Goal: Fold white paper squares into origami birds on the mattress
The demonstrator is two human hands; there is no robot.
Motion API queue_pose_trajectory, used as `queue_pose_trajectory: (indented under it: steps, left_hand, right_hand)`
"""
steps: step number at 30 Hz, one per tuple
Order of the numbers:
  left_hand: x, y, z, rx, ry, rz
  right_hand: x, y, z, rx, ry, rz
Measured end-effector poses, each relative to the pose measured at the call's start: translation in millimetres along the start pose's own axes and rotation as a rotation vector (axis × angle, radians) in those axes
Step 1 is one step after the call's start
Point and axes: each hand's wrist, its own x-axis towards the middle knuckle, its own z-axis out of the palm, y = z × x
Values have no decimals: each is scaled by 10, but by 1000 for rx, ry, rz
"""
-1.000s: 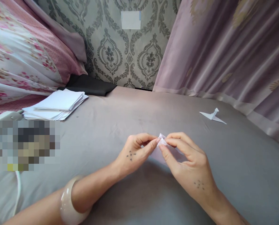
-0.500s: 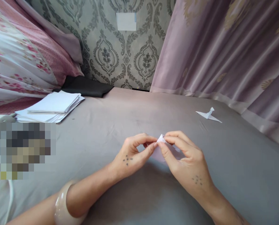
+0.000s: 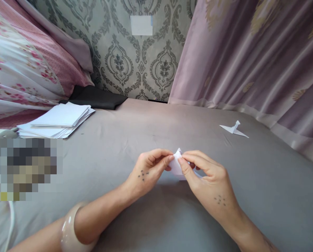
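Observation:
A small folded piece of white paper (image 3: 176,164) is held between both hands just above the grey bed sheet (image 3: 135,136). My left hand (image 3: 148,171) pinches its left side with thumb and forefinger. From the right, my right hand (image 3: 206,178) pinches the same paper, and its fingers hide the paper's lower part. A pale bangle (image 3: 69,227) circles my left wrist.
A finished white paper bird (image 3: 234,128) lies on the sheet at the right. A stack of white sheets (image 3: 56,120) rests at the left, with a black cloth (image 3: 96,98) behind it. Floral bedding (image 3: 22,66) rises at the left, and a pink curtain (image 3: 251,59) hangs along the right.
The paper between my fingertips has turned and shows more of its white face. Both hands have drawn slightly nearer to me, still pinching it.

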Motion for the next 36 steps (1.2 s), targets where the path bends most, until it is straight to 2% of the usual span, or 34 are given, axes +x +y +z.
queue_pose_trajectory:
  steps: [8, 11, 14, 17, 25, 29, 34, 36]
  left_hand:
    - [2, 1, 23, -101, 57, -53]
    - [-11, 6, 34, -118, 143, -58]
    - [-15, 19, 35, -134, 219, -43]
    - [-14, 32, 37, -139, 219, -30]
    - [-41, 63, 54, -145, 169, 6]
    - [-18, 86, 12, -103, 163, 20]
    - [55, 103, -92, -110, 220, -12]
    - [65, 103, -108, -117, 202, -16]
  right_hand:
    - [16, -10, -9, -27, 3, 47]
    - [4, 2, 4, -81, 111, 32]
    - [-13, 15, 39, -153, 212, -64]
    - [-35, 25, 95, -183, 181, -136]
    - [-93, 52, 178, -223, 98, -191]
    - [-69, 50, 130, -238, 46, -211]
    - [-1, 62, 15, -303, -68, -312]
    - [2, 76, -1, -348, -91, -344]
